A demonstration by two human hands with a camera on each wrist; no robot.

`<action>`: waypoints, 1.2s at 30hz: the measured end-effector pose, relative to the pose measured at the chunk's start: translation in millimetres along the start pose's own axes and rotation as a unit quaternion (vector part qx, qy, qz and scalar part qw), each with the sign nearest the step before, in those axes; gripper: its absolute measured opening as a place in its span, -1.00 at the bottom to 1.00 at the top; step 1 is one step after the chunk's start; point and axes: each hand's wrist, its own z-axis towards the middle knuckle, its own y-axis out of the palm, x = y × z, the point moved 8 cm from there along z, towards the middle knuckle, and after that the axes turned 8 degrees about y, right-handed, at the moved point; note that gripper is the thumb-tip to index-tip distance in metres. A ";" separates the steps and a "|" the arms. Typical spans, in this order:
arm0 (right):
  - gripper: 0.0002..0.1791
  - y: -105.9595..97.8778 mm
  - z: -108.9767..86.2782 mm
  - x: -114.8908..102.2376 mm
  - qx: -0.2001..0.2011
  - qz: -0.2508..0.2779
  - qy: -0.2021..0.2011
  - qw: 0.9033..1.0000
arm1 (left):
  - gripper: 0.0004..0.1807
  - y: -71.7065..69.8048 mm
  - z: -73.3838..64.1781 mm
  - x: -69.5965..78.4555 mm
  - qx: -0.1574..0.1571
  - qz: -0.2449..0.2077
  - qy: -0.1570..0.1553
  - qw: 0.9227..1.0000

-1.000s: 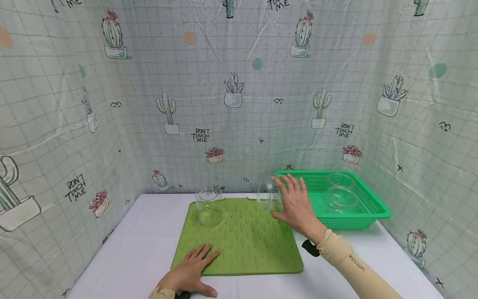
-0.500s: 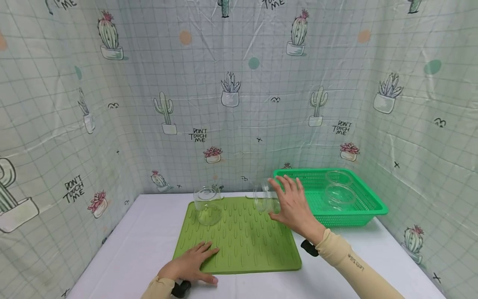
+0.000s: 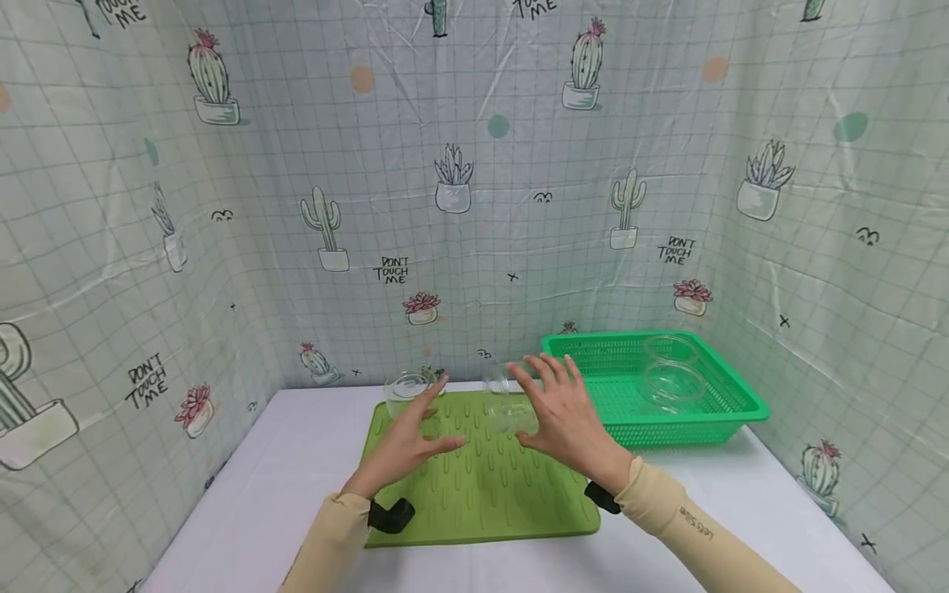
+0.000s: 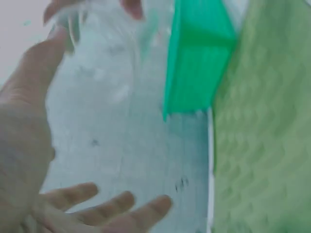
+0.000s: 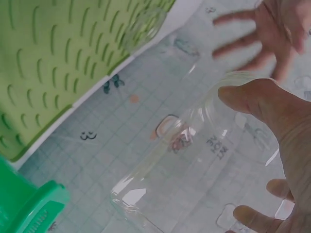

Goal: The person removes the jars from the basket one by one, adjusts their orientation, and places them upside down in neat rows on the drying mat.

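Observation:
My right hand (image 3: pixel 567 420) grips a clear jar (image 3: pixel 506 408) above the mat, the jar lying on its side with its threaded mouth to the left. In the right wrist view, the thumb presses near the rim of this jar (image 5: pixel 170 179). My left hand (image 3: pixel 404 446) is raised over the mat, fingers spread and thumb apart, holding nothing; it stands a short gap from the jar. Behind it, partly hidden, a second clear jar (image 3: pixel 400 394) stands upside down on the green ribbed mat (image 3: pixel 482 502).
A green plastic basket (image 3: pixel 689 432) stands at the back right, with clear round containers (image 3: pixel 673 385) inside. White cloth (image 3: pixel 259 494) covers the table. A cactus-print curtain (image 3: pixel 474 247) walls the back and sides.
My left hand has lifted off the mat's front left edge and moved up and forward toward the held jar. My right hand has shifted slightly left with the jar.

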 end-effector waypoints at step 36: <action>0.02 3.4 6.5 19.4 -0.119 0.377 0.149 0.907 | -0.12 14.1 10.8 15.3 0.057 -0.133 0.040 0.989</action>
